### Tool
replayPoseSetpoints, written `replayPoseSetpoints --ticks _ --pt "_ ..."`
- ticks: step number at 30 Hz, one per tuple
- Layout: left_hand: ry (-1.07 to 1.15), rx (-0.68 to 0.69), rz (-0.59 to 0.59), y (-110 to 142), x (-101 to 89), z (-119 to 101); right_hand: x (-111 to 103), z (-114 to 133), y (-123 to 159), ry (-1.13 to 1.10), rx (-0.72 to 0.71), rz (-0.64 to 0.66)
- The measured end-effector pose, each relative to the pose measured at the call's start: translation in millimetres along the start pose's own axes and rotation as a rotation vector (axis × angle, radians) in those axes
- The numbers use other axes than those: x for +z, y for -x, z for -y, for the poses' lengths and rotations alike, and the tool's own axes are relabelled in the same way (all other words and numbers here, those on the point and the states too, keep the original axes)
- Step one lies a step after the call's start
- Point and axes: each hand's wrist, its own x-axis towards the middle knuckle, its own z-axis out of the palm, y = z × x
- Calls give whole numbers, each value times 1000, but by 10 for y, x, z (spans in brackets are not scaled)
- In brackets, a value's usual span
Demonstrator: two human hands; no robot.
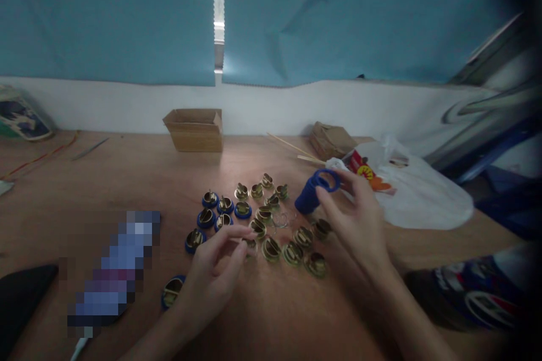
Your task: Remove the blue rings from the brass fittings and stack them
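Note:
Several small brass fittings [271, 248] lie spread on the wooden table [127, 180], some set in blue rings [206, 218]. My right hand [355, 220] holds a stack of blue rings [313, 192] by its top ring, tilted above the fittings. My left hand [212, 271] pinches one brass fitting [250, 245] between thumb and forefinger at the near edge of the group. Another ringed fitting [171, 291] lies beside my left wrist. A few thin wire rings [282, 219] lie among the fittings.
An open cardboard box [195, 130] stands at the back. A flat brown packet [332, 140] and wooden sticks [292, 148] lie behind a white plastic bag [406, 186] on the right. A blurred-out object [114, 271] lies at the left. Blue curtains hang behind.

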Motion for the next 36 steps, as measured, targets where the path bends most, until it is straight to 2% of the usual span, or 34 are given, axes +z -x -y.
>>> replayPoseSetpoints --ticks 3,6,13,19,24,29,33,36 --pt "-68 19 -14 10 6 1 -16 -288 -94 -63 110 -43" --pt "-118 50 -3 0 -7 -11 36 -419 -91 -93 138 -12" --pt "-406 263 -110 -57 -103 -113 99 -376 -73 -2 70 73" --pt "-524 272 -206 -69 -116 -162 116 -406 -80 47 37 94" --pt "-813 299 -340 -145 -199 -57 89 -281 -43 25 47 -27" --pt "-1072 276 -283 -189 -324 61 50 -11 27 106 -34 -100" --pt "-1206 246 -199 -156 -290 152 104 137 108 108 -177 -142" --pt "-1252 260 -126 -140 -241 223 155 222 187 143 -290 -101"
